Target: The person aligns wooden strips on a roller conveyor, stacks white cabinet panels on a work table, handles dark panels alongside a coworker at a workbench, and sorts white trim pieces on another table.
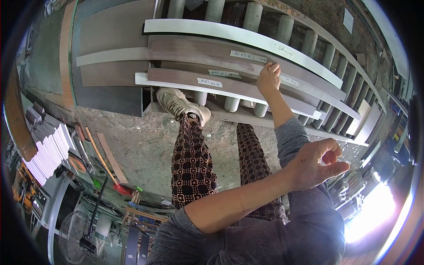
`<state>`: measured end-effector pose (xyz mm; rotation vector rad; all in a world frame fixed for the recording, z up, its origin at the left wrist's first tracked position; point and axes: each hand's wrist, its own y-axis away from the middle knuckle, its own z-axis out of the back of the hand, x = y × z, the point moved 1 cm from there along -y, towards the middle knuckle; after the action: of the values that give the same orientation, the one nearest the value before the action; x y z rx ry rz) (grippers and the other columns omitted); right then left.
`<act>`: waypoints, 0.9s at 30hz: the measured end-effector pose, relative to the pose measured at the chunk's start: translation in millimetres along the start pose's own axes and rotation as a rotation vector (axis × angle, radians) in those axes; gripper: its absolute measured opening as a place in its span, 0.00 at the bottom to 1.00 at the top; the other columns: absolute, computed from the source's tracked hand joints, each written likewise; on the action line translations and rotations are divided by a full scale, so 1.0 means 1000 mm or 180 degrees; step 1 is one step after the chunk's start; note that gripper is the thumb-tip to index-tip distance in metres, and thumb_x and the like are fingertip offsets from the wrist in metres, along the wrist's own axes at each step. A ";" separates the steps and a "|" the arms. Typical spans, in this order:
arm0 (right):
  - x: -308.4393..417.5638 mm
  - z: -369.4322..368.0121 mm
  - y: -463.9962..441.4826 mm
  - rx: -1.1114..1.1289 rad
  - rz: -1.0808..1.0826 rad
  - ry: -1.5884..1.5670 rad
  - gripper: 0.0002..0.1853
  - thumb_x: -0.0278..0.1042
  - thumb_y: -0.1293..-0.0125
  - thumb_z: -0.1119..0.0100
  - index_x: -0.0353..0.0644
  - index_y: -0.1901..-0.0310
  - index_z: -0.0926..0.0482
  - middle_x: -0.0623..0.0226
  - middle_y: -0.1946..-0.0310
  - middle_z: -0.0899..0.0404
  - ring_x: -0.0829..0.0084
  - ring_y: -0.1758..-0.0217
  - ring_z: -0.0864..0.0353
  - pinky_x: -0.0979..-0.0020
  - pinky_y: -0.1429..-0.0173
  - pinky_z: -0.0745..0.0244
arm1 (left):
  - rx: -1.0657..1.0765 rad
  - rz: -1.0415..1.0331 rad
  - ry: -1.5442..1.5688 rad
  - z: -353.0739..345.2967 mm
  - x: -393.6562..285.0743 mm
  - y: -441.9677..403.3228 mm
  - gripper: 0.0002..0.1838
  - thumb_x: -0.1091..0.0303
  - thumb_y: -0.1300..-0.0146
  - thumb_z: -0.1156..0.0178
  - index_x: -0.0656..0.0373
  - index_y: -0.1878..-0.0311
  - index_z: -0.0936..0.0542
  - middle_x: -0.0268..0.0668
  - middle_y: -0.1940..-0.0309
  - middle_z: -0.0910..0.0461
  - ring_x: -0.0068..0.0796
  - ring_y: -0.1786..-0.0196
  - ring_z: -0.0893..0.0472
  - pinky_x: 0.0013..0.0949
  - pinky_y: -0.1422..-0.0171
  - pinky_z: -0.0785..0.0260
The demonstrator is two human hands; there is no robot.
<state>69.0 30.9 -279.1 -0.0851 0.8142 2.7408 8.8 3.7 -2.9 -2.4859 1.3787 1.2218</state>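
Note:
Long flat strips lie side by side across a roller conveyor; a white-edged one (212,27) is farthest back, and a brown one (190,52) with paper labels lies in front of it. Over the labelled strips is my right hand (269,79), its fingers bent and pressed together at a strip's surface; what they pinch, if anything, is hidden. My left hand (319,163) hangs in the air in front of my body, thumb and curled fingers apart, with nothing visible between them. A paper label (248,55) lies just left of my right fingertips.
Conveyor rollers (285,30) show behind and between the strips. A flat board (110,31) is at the upper left. On the left are stacked white profiles (51,152) and a fan (75,236). A red-headed tool (121,189) lies on the floor near my feet.

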 end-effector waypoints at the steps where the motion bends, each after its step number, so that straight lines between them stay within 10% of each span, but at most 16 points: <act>1: 0.000 0.000 0.000 0.0015 -0.0009 -0.0022 0.32 0.27 0.46 0.47 0.23 0.42 0.46 0.39 0.46 0.47 0.47 0.41 0.38 0.65 0.51 0.23 | -0.0018 -0.0023 0.0009 0.000 0.000 0.000 0.28 0.42 0.44 0.41 0.62 0.62 0.27 0.35 0.72 0.24 0.24 0.65 0.24 0.30 0.60 0.31; 27: 0.001 0.007 0.000 0.0163 0.0096 -0.0016 0.33 0.27 0.46 0.43 0.19 0.42 0.46 0.31 0.43 0.49 0.40 0.39 0.40 0.64 0.49 0.23 | -0.0116 -0.0122 0.0008 -0.003 0.004 0.002 0.25 0.45 0.44 0.39 0.62 0.63 0.27 0.34 0.73 0.25 0.23 0.67 0.25 0.29 0.61 0.33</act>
<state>68.5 34.8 -273.0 -0.0559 0.8907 2.7451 9.9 -1.1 -2.8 -2.5264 1.3145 1.2476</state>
